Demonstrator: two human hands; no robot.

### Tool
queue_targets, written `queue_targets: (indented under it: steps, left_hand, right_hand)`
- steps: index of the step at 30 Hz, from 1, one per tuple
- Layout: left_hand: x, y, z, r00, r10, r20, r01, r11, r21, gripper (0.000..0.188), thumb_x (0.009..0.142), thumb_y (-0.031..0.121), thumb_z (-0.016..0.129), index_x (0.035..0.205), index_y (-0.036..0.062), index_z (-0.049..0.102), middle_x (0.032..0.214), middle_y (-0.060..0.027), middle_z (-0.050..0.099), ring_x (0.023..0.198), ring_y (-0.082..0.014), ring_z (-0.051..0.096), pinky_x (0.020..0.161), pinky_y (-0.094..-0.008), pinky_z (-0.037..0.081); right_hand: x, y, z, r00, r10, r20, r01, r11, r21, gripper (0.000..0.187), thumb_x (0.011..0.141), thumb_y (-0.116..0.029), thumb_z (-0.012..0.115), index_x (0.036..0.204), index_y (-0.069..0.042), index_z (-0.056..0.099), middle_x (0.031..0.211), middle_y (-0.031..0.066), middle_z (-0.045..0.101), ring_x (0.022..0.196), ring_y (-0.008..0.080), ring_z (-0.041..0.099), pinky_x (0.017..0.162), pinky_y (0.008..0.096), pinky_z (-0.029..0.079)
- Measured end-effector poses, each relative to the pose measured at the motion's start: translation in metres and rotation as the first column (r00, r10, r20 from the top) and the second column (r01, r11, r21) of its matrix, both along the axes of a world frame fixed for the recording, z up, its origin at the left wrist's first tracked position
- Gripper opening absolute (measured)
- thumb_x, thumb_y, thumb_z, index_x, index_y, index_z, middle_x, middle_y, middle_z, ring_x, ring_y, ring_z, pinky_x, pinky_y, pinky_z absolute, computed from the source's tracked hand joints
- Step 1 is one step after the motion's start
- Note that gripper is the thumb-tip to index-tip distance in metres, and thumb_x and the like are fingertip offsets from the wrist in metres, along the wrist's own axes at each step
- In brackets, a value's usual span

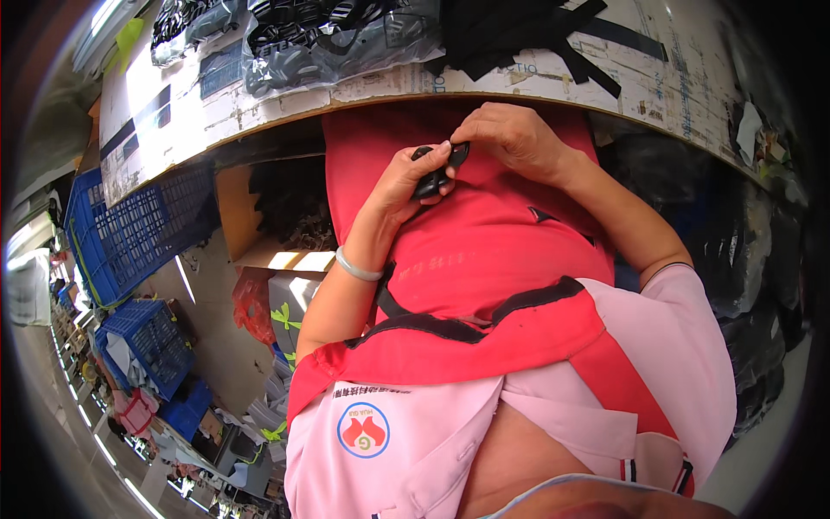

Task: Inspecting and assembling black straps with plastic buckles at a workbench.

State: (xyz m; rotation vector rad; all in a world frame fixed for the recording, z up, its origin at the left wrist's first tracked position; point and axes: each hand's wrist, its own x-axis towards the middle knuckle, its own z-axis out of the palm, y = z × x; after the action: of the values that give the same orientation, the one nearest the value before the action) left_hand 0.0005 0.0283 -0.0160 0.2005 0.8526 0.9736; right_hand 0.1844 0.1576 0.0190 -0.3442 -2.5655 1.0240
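Over my lap, my left hand (413, 180) is closed around glossy black plastic buckles (430, 183), which look like more than one piece. The fingers hide part of them. My right hand (512, 138) meets it from the right, its thumb and fingertips pinched at the upper end of a black piece (459, 155) that sticks out of the left hand. The exact shape of that piece is too small to make out. Beneath both hands lies my red apron (484, 233).
Ahead is a worn white worktable (194, 125), its edge just beyond my hands. On it are clear bags of black buckles (337, 48) and a pile of black straps (510, 39). A cardboard box (238, 212) and blue crates (130, 229) stand left; dark plastic bags (726, 251) lie right.
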Motion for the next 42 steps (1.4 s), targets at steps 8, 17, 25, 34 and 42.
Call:
queue_targets:
  steps: [8, 17, 25, 34, 42]
  left_hand:
    - [-0.002, 0.003, -0.001, 0.982, 0.138, 0.131, -0.148, 0.987, 0.067, 0.021, 0.092, 0.024, 0.064, 0.093, 0.0041, 0.057, 0.077, -0.0071, 0.06, 0.062, -0.0152, 0.058, 0.041, -0.0226, 0.039]
    - [-0.006, -0.003, -0.002, 0.982, 0.142, -0.127, -0.135, 0.989, 0.063, 0.02, 0.089, 0.019, 0.068, 0.093, 0.0007, 0.061, 0.076, -0.0091, 0.063, 0.059, -0.0143, 0.059, 0.04, -0.0224, 0.04]
    - [0.003, 0.012, 0.027, 0.868, 0.212, -0.448, -0.149, 0.974, 0.171, 0.019, 0.087, 0.019, 0.071, 0.085, 0.0005, 0.068, 0.068, -0.0027, 0.063, 0.052, -0.0067, 0.054, 0.043, -0.0203, 0.038]
    - [0.011, 0.008, 0.038, 0.724, 0.464, -0.511, -0.298, 0.878, 0.374, 0.012, 0.085, 0.01, 0.072, 0.091, -0.0003, 0.071, 0.066, 0.0031, 0.061, 0.054, -0.0022, 0.05, 0.046, -0.0173, 0.036]
    - [0.012, 0.008, 0.021, 0.466, 0.544, -0.698, -0.094, 0.815, 0.572, 0.011, 0.086, 0.006, 0.071, 0.095, -0.001, 0.07, 0.07, 0.0048, 0.059, 0.06, -0.0012, 0.049, 0.051, -0.0156, 0.037]
  right_hand:
    - [-0.021, 0.048, 0.006, 0.968, -0.235, -0.09, 0.251, 0.908, 0.336, 0.025, 0.083, -0.016, 0.066, 0.107, -0.011, 0.064, 0.114, 0.0045, 0.06, 0.11, 0.0246, 0.054, 0.092, 0.0368, 0.044]
    - [0.006, 0.041, -0.02, 0.971, -0.237, 0.011, 0.216, 0.903, 0.37, 0.036, 0.08, -0.023, 0.07, 0.115, -0.019, 0.064, 0.126, 0.002, 0.056, 0.117, 0.0229, 0.05, 0.099, 0.0381, 0.037]
    - [-0.031, 0.058, 0.025, 0.701, -0.028, -0.713, 0.451, 0.791, 0.412, 0.015, 0.088, -0.004, 0.064, 0.103, -0.006, 0.066, 0.094, 0.0012, 0.065, 0.085, 0.0126, 0.059, 0.076, 0.0239, 0.047]
    - [-0.012, -0.02, 0.032, 0.96, -0.239, 0.145, 0.258, 0.557, -0.789, 0.018, 0.094, -0.019, 0.062, 0.093, -0.001, 0.061, 0.072, -0.0023, 0.059, 0.064, 0.0019, 0.052, 0.056, 0.0165, 0.041]
    - [-0.019, -0.029, 0.018, 0.919, -0.327, 0.219, 0.318, 0.287, -0.904, 0.02, 0.095, -0.024, 0.059, 0.092, -0.004, 0.06, 0.066, 0.0012, 0.06, 0.051, 0.0054, 0.055, 0.046, 0.0179, 0.043]
